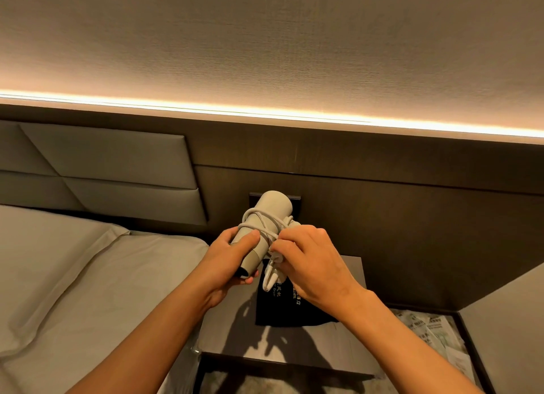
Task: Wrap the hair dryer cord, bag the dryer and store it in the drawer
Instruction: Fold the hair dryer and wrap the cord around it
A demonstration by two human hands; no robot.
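Note:
A pale grey hair dryer (pixel 269 214) is held up in the air above the nightstand, its barrel pointing away from me. My left hand (pixel 228 258) grips the barrel from below and the left. Its white cord (pixel 265 224) runs in a few loops around the barrel. My right hand (pixel 309 261) pinches the cord beside the folded handle, and the plug end (pixel 270 278) hangs below my fingers. A black drawstring bag (pixel 282 308) with light lettering lies flat on the nightstand under my hands.
The dark nightstand top (pixel 332 337) stands against a wood wall panel. An open drawer (pixel 441 334) at the lower right holds printed papers. A bed (pixel 88 276) with grey sheets and a padded headboard (pixel 103 169) fills the left.

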